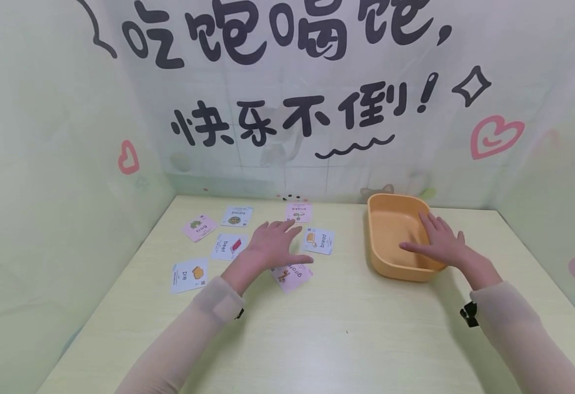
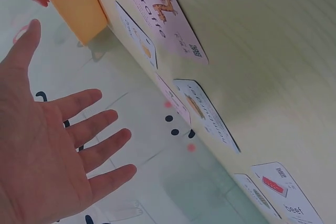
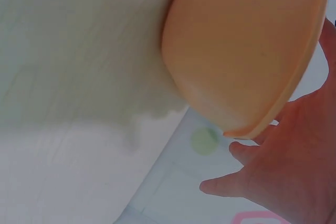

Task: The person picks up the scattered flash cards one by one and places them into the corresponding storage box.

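Fingers of the left hand [image 1: 271, 244] are hovering outstretched, holding nothing; the bread card [image 1: 319, 242] is lying just right of their tips, the giraffe card [image 1: 293, 279] nearside of the thumb. The right hand [image 1: 444, 244] is hanging, fingers spread, over the right wall of the orange container [image 1: 388, 225], thumb above its inside; contact is unclear.

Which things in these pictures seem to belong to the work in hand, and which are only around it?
Probably part of the work:
- giraffe card, bread card, pie card and other cards, with the left hand near
- orange tray, the right hand close to its rim

Probably only surroundings:
- table
- backdrop with black lettering
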`<state>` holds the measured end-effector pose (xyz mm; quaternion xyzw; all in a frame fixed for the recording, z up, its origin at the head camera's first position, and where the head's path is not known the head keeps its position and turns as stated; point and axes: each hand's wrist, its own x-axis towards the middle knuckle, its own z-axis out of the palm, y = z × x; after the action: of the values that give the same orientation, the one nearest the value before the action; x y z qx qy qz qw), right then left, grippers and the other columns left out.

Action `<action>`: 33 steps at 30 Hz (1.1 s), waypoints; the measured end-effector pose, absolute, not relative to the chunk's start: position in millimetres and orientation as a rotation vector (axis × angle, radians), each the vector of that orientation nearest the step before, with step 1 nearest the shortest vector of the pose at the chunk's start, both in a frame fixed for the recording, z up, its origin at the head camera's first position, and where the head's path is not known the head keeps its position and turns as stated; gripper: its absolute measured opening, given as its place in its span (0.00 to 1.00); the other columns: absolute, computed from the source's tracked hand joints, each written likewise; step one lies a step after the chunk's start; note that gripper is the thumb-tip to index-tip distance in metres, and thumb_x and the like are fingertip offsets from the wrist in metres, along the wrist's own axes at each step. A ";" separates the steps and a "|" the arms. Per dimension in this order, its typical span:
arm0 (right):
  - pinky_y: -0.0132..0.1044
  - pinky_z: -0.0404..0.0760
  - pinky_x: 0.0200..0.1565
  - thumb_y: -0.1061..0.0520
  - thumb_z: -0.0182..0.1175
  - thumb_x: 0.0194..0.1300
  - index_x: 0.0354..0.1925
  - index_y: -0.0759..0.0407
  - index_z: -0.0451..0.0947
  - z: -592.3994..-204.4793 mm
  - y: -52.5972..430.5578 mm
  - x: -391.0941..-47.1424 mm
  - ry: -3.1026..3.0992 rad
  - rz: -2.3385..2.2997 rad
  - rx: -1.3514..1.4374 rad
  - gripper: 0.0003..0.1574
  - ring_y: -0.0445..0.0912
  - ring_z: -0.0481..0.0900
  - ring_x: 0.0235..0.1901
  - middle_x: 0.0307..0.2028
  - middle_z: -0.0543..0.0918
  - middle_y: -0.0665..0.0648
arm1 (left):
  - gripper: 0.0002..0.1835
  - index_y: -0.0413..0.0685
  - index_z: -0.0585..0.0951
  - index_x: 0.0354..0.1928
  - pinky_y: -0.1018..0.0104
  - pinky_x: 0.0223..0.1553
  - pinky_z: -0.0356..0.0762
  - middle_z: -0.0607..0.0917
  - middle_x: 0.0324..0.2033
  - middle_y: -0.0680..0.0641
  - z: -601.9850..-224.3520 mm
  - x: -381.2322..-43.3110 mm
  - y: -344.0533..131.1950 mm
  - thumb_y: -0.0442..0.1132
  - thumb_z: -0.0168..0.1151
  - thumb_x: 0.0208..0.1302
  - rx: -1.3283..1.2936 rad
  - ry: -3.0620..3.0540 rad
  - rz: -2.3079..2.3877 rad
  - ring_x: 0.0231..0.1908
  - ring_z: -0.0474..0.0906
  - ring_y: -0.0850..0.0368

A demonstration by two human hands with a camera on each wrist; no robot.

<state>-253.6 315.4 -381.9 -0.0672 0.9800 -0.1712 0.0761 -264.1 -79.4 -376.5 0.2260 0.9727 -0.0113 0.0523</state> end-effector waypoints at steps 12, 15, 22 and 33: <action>0.85 0.37 0.62 0.23 0.55 0.61 0.78 0.68 0.35 -392.2 317.0 -251.3 2.958 -0.514 -0.188 0.73 0.76 0.37 0.73 0.76 0.39 0.78 | 0.50 0.58 0.62 0.76 0.44 0.76 0.57 0.60 0.77 0.48 -382.2 -257.7 -81.6 0.79 0.50 0.58 0.706 2.948 -0.042 0.75 0.59 0.43; 0.85 0.36 0.62 0.23 0.55 0.61 0.78 0.68 0.33 -394.0 318.4 -250.8 2.964 -0.507 -0.178 0.74 0.75 0.37 0.73 0.76 0.37 0.77 | 0.50 0.58 0.62 0.76 0.44 0.76 0.57 0.60 0.77 0.49 -383.3 -256.3 -82.2 0.78 0.51 0.58 0.707 2.939 -0.030 0.75 0.59 0.44; 0.85 0.37 0.62 0.24 0.55 0.61 0.78 0.66 0.31 -399.8 321.8 -250.5 2.990 -0.504 -0.177 0.73 0.76 0.37 0.73 0.76 0.37 0.76 | 0.51 0.57 0.62 0.76 0.45 0.76 0.59 0.61 0.77 0.49 -387.9 -256.4 -84.6 0.79 0.52 0.57 0.706 2.917 -0.031 0.75 0.59 0.45; 0.85 0.37 0.61 0.24 0.55 0.61 0.78 0.66 0.32 -404.2 324.2 -248.6 2.987 -0.522 -0.198 0.73 0.76 0.37 0.73 0.76 0.37 0.77 | 0.47 0.57 0.65 0.74 0.44 0.75 0.61 0.62 0.76 0.48 -398.5 -256.3 -91.2 0.74 0.57 0.58 0.707 2.884 -0.034 0.76 0.58 0.45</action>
<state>-248.6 324.2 -404.2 -0.0652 0.9817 -0.1716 0.0512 -256.3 -91.2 -398.5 0.2372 0.9676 -0.0115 0.0861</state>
